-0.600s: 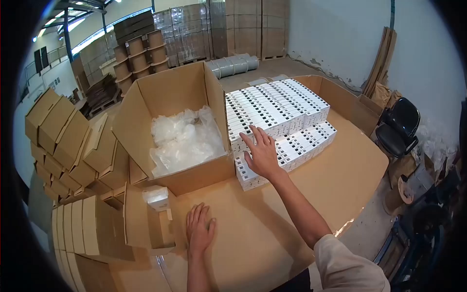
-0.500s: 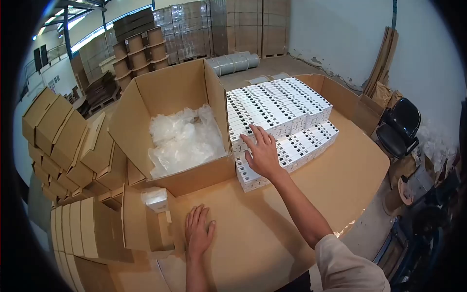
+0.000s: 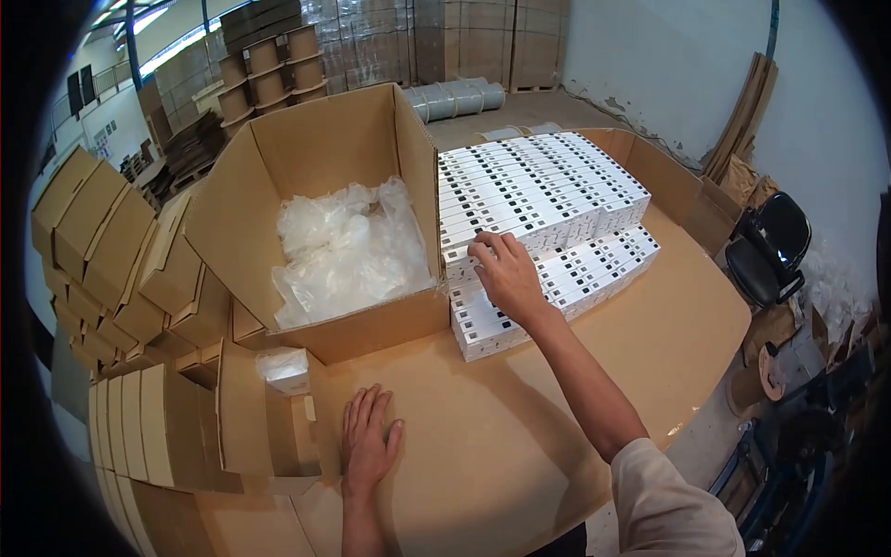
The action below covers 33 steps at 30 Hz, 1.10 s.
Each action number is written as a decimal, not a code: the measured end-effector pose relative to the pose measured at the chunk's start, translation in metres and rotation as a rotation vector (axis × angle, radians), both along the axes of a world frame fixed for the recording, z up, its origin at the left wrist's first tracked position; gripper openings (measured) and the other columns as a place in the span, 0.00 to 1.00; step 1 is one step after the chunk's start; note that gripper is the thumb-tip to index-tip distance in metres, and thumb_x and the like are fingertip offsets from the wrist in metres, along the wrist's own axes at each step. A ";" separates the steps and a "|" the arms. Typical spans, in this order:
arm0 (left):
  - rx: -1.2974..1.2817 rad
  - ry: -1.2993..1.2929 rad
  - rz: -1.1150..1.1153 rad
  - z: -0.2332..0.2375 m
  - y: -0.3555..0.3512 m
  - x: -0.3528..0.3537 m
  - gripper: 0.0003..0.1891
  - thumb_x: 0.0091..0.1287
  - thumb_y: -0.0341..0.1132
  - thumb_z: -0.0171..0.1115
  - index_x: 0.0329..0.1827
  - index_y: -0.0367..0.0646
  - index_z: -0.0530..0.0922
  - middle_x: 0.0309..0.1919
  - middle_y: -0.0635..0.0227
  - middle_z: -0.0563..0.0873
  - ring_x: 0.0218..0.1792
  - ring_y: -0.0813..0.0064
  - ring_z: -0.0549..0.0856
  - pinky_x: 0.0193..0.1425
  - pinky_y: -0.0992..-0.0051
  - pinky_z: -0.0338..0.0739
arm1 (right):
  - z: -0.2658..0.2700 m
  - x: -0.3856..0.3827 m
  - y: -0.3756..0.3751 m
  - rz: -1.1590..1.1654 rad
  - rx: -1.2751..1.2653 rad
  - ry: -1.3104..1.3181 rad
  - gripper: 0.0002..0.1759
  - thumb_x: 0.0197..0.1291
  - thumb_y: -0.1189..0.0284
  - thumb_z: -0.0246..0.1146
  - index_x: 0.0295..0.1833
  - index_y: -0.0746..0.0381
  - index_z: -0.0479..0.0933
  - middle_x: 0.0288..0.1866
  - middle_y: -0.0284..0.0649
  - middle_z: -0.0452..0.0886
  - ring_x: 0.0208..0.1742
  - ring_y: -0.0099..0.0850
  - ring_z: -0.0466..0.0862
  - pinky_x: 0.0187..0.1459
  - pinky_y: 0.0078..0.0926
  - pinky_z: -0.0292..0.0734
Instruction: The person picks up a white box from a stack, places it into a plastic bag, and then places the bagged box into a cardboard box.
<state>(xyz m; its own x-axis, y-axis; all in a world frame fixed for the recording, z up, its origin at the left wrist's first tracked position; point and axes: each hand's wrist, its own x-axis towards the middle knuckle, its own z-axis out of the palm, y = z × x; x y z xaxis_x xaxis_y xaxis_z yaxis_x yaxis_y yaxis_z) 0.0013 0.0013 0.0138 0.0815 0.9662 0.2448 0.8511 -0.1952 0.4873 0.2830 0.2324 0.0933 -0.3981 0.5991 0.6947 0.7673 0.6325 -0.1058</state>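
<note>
My right hand is at the near left corner of the stacked white boxes, which bear rows of small dark squares. Its fingers are bent and pinch at the front edge of the upper layer, on a slim white box; the hand itself hides part of the grip. My left hand lies flat on the cardboard-covered table, fingers extended, holding nothing. Just left of it stands an open small carton, with a white box in clear plastic wrap at its far end.
A large open carton holding crumpled clear plastic bags stands beside the white stack. Brown cartons are piled at the left, with more cartons lined up nearer. A black chair stands beyond the table's right side.
My right hand's spread fingers have bent in onto the front edge of the white boxes. My left hand stays flat on the table. The view has shifted slightly.
</note>
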 end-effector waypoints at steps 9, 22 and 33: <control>-0.001 0.019 0.010 -0.002 0.001 0.000 0.27 0.72 0.38 0.66 0.73 0.43 0.74 0.75 0.56 0.73 0.78 0.49 0.67 0.83 0.49 0.57 | 0.028 0.014 0.011 0.146 -0.196 -0.021 0.22 0.59 0.80 0.69 0.60 0.61 0.80 0.57 0.42 0.80 0.60 0.43 0.75 0.65 0.39 0.74; -0.003 0.003 0.017 -0.004 0.000 -0.001 0.26 0.73 0.38 0.65 0.73 0.44 0.74 0.76 0.57 0.73 0.79 0.50 0.66 0.84 0.51 0.56 | 0.032 0.008 -0.011 0.121 -0.304 0.035 0.16 0.67 0.78 0.64 0.59 0.68 0.77 0.55 0.50 0.75 0.60 0.50 0.73 0.64 0.45 0.73; 0.066 -0.028 -0.001 -0.011 0.002 -0.005 0.25 0.74 0.40 0.64 0.71 0.42 0.75 0.75 0.55 0.74 0.78 0.49 0.67 0.83 0.51 0.57 | 0.040 0.003 -0.095 0.009 -0.312 0.255 0.13 0.67 0.75 0.67 0.57 0.61 0.82 0.51 0.44 0.79 0.57 0.47 0.78 0.57 0.43 0.76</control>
<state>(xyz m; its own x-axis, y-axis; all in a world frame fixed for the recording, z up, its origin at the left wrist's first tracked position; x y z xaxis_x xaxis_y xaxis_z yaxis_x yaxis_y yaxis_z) -0.0034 0.0031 0.0027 0.0745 0.9479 0.3098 0.8370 -0.2283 0.4973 0.2858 0.1370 0.1334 -0.2425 0.7943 0.5571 0.6859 0.5464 -0.4806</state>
